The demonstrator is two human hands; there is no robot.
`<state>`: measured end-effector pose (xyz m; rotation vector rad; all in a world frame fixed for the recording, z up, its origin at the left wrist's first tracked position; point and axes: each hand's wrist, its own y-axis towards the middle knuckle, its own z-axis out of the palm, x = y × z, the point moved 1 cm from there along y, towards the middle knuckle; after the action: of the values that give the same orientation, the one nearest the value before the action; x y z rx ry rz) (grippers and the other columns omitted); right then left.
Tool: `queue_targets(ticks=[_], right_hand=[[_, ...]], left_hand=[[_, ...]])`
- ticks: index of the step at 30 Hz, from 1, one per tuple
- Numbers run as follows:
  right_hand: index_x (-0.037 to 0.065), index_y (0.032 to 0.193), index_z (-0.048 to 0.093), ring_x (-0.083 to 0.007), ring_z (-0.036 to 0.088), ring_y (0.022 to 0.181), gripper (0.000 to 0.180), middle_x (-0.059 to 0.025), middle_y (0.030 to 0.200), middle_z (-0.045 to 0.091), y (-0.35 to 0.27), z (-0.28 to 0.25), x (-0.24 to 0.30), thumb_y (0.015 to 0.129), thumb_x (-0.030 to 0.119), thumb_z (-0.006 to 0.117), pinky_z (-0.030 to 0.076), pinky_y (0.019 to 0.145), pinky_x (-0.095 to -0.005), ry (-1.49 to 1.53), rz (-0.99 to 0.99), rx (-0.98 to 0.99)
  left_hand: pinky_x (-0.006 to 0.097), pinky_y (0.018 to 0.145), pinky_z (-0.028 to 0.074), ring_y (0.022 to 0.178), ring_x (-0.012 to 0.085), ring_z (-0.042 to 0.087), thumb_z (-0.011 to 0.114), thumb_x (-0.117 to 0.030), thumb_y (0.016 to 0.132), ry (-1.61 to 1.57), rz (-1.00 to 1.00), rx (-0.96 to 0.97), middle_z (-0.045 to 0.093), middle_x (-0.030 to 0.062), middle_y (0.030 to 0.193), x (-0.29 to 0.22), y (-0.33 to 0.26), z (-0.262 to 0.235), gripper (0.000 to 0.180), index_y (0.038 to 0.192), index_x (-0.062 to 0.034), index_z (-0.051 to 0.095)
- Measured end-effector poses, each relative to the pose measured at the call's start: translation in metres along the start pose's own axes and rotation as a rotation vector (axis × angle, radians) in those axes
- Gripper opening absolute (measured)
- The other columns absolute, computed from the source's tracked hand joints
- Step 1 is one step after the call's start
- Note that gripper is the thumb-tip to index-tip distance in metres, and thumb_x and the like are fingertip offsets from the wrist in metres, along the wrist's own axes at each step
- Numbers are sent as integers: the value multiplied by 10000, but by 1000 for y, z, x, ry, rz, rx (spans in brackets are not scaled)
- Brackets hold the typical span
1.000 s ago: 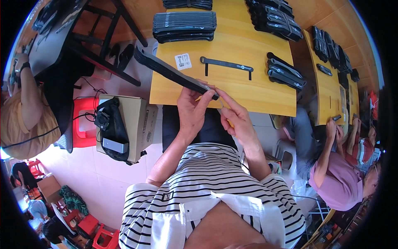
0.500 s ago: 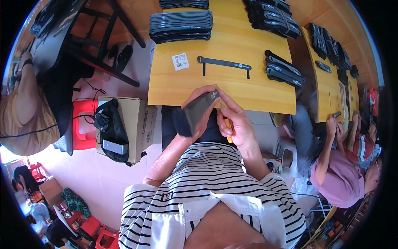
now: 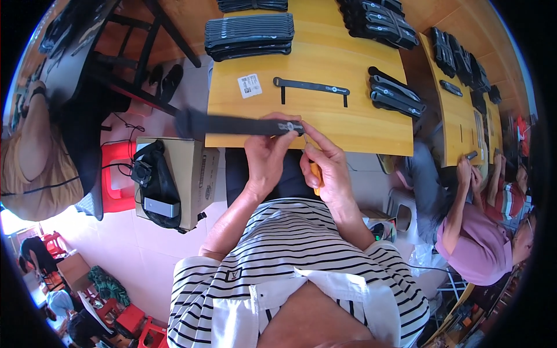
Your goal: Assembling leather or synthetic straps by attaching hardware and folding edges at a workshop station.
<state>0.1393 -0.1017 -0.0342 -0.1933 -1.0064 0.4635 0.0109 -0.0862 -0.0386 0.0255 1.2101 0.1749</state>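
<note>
**Strap and tool held at the table edge**

At the near edge of the table (image 3: 360, 136), the left hand (image 3: 264, 156) was clenched around a long black strap (image 3: 232, 124), gripping it close to its right end, where a small metal ring fitting showed. The strap ran out level to the person's left, well past the table corner and over the floor, its far end blurred. The right hand (image 3: 328, 168) was closed on an orange-handled tool (image 3: 315, 174), its fingers curled round the handle and its thin tip raised to the fitting, touching it or just beside it; which could not be told.

Beyond the hands, a single strap piece (image 3: 311, 87) with two short cross tabs lay flat on the table, a white label (image 3: 249, 85) near it to the left. A stack of straps (image 3: 249, 35) sat at the far side, and a few finished pieces (image 3: 396, 95) lay to the right. Left of the table stood a cardboard box (image 3: 188, 174) with a black bag (image 3: 155, 182) on it. Another person (image 3: 481, 243) worked at the next table to the right.

The risk lay, as I judged it, in the unsupported length: most of the strap hung free, so its weight could twist the fitting away from the tip. With the thumb so close to the point, a slip could have jabbed the left hand.
</note>
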Motion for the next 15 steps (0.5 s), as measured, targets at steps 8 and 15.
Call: queue_targets(ticks=[8,15], right_hand=[[87,1266,469,-56,357,346,383,-63,534,504,5,-8,-9,885,109,500,256,316,-179,114,-7,11],[37,1148,564,-44,350,340,295,-67,554,542,7,-19,4,859,99,547,246,314,-168,-209,-59,-8]], left_hand=[[233,800,447,902,130,552,558,17,836,267,67,108,571,80,1021,11,-3,-8,205,1039,19,533],[257,772,488,890,142,584,562,-32,845,-72,-125,101,591,84,967,0,7,-12,164,1001,8,526]])
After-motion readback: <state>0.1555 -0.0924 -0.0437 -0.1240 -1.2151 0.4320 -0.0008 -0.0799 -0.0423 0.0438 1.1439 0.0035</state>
